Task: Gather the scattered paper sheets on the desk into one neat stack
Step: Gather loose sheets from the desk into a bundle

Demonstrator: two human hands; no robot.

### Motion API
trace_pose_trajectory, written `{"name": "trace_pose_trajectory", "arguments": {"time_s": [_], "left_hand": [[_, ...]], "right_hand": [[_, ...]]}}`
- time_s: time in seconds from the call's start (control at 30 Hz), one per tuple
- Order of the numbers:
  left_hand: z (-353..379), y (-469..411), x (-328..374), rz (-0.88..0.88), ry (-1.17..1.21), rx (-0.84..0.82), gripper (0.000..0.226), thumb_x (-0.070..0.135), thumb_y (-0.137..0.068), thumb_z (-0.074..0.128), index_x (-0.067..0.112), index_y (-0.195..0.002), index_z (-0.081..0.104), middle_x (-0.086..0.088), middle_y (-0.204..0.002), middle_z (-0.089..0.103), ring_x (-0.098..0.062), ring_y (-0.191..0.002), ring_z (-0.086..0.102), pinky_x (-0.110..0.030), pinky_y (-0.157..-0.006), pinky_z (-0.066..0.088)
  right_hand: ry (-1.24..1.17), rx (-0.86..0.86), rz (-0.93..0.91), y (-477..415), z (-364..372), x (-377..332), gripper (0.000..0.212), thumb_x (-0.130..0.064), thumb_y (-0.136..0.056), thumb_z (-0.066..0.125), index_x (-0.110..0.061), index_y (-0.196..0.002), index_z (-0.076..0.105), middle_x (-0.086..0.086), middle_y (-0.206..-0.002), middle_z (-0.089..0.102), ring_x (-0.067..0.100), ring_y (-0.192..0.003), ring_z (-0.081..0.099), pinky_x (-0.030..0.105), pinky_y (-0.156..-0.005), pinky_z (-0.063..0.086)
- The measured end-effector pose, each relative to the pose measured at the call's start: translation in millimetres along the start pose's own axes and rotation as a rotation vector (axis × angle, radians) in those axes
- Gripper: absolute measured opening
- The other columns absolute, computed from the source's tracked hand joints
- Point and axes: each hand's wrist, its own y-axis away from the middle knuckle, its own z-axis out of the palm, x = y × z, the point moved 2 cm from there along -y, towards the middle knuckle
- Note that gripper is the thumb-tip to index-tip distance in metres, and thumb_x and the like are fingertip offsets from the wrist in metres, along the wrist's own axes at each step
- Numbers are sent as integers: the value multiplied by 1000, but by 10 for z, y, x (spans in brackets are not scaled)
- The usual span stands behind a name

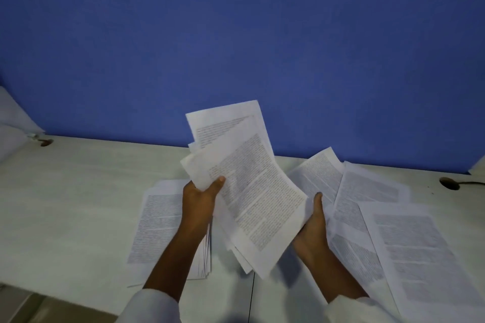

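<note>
Head view: left to right, a squared pile [168, 228] lies on the desk [78, 204]; our left hand [200, 202] and right hand [313, 228] clasp a splayed bundle [252, 191], long axis tilted up-left; loose sheets [393, 231] remain right. We should tap edges flush, we judge.

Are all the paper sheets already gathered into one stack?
No, the left hand and right hand hold a fanned bundle, while loose sheets still lie on the desk.
</note>
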Motion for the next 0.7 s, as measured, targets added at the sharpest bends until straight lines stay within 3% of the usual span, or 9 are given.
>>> {"name": "trace_pose_trajectory", "arguments": {"time_s": [0.07, 0.17, 0.27, 0.47, 0.53, 0.63, 0.7], "left_hand": [[-69, -13, -9, -21, 25, 6, 36, 11, -84, 71, 14, -119, 62, -5, -114, 69, -21, -102, 66, -36, -87, 54], [-192, -44, -78, -101, 121, -93, 39, 6, -86, 67, 15, -123, 60, -6, -121, 68, -26, -110, 65, -46, -97, 50], [-269, 7, -238, -236, 237, -213, 45, 3, -89, 61, 11, -133, 56, -8, -129, 65, -28, -119, 61, -46, -102, 47], [-280, 250, -563, -397, 280, -235, 40, 10, -91, 59, 10, -132, 59, -12, -130, 63, -31, -120, 60, -46, -102, 48], [-332, 269, -562, -417, 307, -212, 42, 13, -89, 61, 10, -131, 60, -14, -130, 63, -32, -117, 61, -44, -96, 52], [-341, 287, -503, -426, 324, -219, 41, 14, -86, 60, 8, -127, 62, -13, -123, 66, -29, -107, 65, -40, -90, 56], [-276, 297, -496, -446, 275, -235, 38, 13, -87, 59, 4, -123, 64, -15, -122, 66, -30, -105, 66, -41, -94, 52]], "right_hand": [[-85, -89, 149, 30, -137, -55, 78, -68, -74, 63, -18, -133, 57, 9, -123, 68, 29, -113, 64, 49, -94, 53], [-144, -270, 334, 82, -373, -196, 67, -51, -82, 69, -7, -131, 59, 17, -126, 64, 34, -114, 60, 52, -103, 42], [-69, -382, 436, 140, -545, -294, 72, -28, -56, 94, -4, -118, 68, 21, -116, 67, 38, -105, 65, 59, -88, 52], [275, -425, 522, 141, -613, -408, 67, -20, -32, 101, -5, -93, 78, 20, -97, 73, 33, -84, 72, 52, -68, 60], [336, -486, 532, 110, -621, -439, 67, -21, -46, 98, -3, -105, 75, 20, -108, 71, 32, -93, 71, 46, -75, 60], [453, -629, 487, 63, -566, -445, 61, -20, -72, 85, -1, -125, 63, 21, -131, 59, 33, -118, 60, 40, -97, 53], [538, -632, 447, 59, -434, -403, 61, -23, -71, 84, -3, -125, 63, 20, -131, 60, 32, -119, 60, 38, -96, 53]]}}
